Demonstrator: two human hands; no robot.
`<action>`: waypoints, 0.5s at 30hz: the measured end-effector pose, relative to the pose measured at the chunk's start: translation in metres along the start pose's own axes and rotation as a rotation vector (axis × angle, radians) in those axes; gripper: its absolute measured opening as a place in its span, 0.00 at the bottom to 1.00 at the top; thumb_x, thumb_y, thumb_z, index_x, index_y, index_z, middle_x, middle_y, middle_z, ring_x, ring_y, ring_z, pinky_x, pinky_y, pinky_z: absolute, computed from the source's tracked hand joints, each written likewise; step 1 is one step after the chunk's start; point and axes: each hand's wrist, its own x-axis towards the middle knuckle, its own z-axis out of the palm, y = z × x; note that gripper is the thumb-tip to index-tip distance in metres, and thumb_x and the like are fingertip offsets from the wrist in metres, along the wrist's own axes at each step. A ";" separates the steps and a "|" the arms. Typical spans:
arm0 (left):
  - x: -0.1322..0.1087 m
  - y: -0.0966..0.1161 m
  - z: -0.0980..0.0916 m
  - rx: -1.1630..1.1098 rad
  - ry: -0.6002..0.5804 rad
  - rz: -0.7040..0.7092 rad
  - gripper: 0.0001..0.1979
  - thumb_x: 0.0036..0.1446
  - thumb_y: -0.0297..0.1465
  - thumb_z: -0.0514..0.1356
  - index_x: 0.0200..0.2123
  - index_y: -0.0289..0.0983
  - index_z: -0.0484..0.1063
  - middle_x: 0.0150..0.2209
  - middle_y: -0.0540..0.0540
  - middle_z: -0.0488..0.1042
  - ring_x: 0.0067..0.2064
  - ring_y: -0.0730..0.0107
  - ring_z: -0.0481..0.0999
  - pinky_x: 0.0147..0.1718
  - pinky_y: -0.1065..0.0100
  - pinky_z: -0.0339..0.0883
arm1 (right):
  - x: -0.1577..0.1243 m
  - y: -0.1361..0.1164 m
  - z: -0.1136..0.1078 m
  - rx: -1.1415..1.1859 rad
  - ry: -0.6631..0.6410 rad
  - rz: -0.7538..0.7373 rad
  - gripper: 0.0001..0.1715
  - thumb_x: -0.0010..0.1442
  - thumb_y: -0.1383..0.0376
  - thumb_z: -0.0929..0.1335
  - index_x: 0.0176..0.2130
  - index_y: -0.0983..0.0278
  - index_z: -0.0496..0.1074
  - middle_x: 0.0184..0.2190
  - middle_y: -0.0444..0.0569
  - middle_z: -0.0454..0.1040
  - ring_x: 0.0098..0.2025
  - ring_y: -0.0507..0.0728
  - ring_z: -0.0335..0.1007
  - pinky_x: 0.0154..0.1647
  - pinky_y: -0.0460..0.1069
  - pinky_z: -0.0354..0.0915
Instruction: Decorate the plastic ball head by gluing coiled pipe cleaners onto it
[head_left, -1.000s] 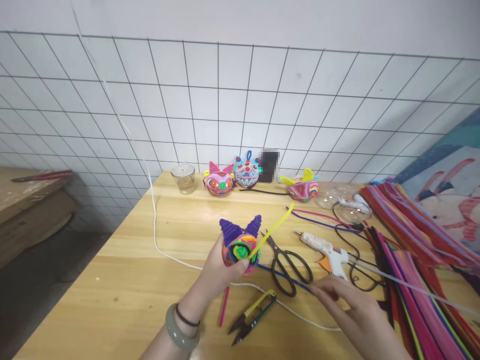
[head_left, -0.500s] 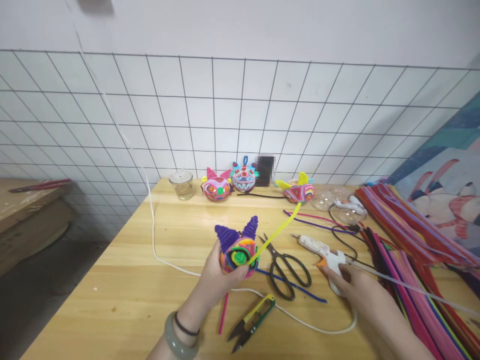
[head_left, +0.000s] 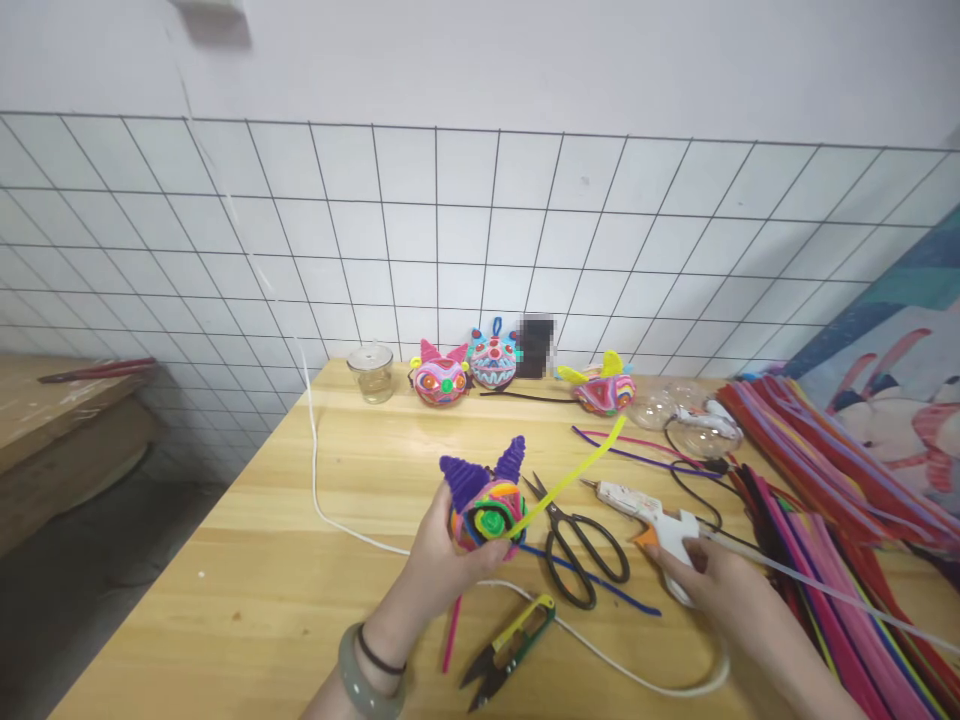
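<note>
Seen from the head camera, the two hands are well apart. The left hand is closed around a round, purple-eared ornament, thumb across its front, holding it over the bench. A yellow strip juts from beside that thumb, up and away towards the right; whether it is fixed or only pinched there, I cannot tell.

The change is on the other side: a second ago the right hand was at the end of the blue strip, and now it is wrapped around the handle of the glue gun. The gun's nozzle points towards the left hand's side, and it is unclear whether the gun is off the surface. The blue strip now lies loose between the hands, crossing the scissors. By my reading, the work has passed from handling strips to taking up the gun, while the left hand keeps its hold on the ornament.

Nearer the wearer, between the two hands, lie the snips. Bundled strips are beyond the right hand's outer side.
</note>
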 end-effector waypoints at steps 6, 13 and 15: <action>0.002 0.002 -0.001 0.013 -0.008 0.002 0.30 0.38 0.30 0.72 0.46 0.37 0.67 0.44 0.41 0.78 0.45 0.56 0.78 0.45 0.59 0.71 | -0.011 -0.002 -0.007 0.388 -0.020 0.037 0.22 0.52 0.47 0.65 0.27 0.63 0.73 0.27 0.51 0.79 0.35 0.67 0.76 0.34 0.53 0.69; 0.005 0.000 -0.010 -0.095 -0.074 0.002 0.29 0.40 0.34 0.72 0.46 0.37 0.68 0.41 0.41 0.79 0.42 0.55 0.79 0.43 0.57 0.71 | -0.037 -0.008 -0.007 1.037 0.005 0.152 0.21 0.49 0.49 0.70 0.35 0.61 0.69 0.26 0.49 0.79 0.32 0.64 0.77 0.34 0.53 0.72; 0.006 -0.001 -0.011 -0.117 -0.079 0.003 0.29 0.40 0.34 0.72 0.46 0.36 0.69 0.42 0.40 0.79 0.43 0.54 0.78 0.44 0.57 0.71 | -0.046 -0.013 -0.011 1.097 -0.082 0.087 0.20 0.49 0.49 0.70 0.31 0.62 0.69 0.25 0.50 0.79 0.29 0.63 0.77 0.32 0.53 0.73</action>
